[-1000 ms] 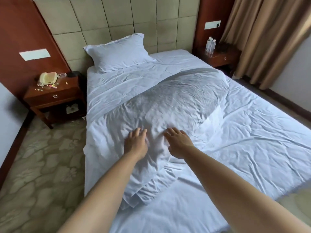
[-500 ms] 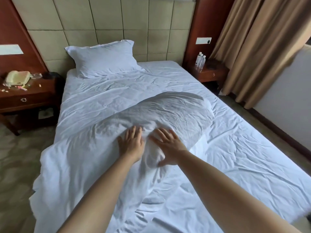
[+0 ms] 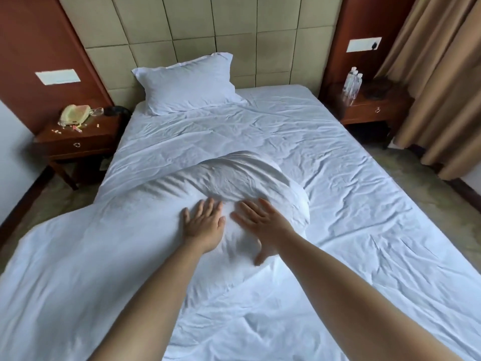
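A long white case (image 3: 104, 256) lies slantwise across the middle of the bed (image 3: 351, 204). Its far end is stuffed into a rounded bulge (image 3: 247, 175) shaped like a pillow, though the filling itself is covered by the cloth. The rest of the case runs flat and slack towards the near left corner of the bed and spills over the left edge.

Both hands rest on the near slope of the bulge. The left hand (image 3: 205, 225) lies palm down with its fingers straight and spread, pressing the cloth. The right hand (image 3: 263, 227) is just beside it, also flat, fingers fanned and thumb pointing back towards the person. Neither hand holds or pinches anything. The cloth between them is creased.

The bed is covered by a wrinkled white sheet. A second pillow (image 3: 187, 87) leans at the head end, towards the left corner, against a padded beige headboard (image 3: 208, 35).

A wooden bedside table (image 3: 78, 144) stands by the left head corner. On it are a pale telephone (image 3: 74, 114), some small scattered bits and a dark object too blurred to tell. A matching table (image 3: 374, 110) stands at the right head corner, carrying clear water bottles (image 3: 352, 82) grouped at its left edge. A white switch plate (image 3: 364, 44) sits on the wood panel above it. Tan curtains (image 3: 437, 74) hang along the right side, and patterned carpet (image 3: 429, 194) covers the floor.
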A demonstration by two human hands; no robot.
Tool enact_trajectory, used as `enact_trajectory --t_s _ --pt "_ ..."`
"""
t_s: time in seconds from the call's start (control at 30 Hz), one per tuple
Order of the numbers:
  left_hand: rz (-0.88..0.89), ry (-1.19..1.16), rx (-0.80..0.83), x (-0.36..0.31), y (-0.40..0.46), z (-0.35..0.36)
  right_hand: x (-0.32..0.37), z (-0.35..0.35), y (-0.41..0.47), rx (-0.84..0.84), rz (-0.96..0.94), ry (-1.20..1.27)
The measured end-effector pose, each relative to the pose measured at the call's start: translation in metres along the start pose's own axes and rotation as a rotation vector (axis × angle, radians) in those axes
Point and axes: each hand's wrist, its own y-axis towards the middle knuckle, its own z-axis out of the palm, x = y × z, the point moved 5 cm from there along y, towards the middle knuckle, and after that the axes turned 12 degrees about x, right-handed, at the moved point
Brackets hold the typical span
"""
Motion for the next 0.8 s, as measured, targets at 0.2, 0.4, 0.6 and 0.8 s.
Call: enact_trajectory --t_s 0.2,0.4,0.6,0.8 --pt "-0.001 0.059 0.108 -0.03 -0.001 0.02 -0.024 0.029 0.002 -0.026 0.034 -0.118" --pt "0.013 0.152 0.283 -0.025 0.008 0.026 -0.024 0.017 0.023 -0.04 0.026 0.01" --pt "0.007 0.256 0.241 -0.033 0.02 0.043 -0.026 0.032 0.048 -0.17 0.148 -0.067" --pt "0.015 0.234 0.011 -0.039 0.012 0.057 -0.026 0.035 0.046 -0.341 0.176 -0.021"
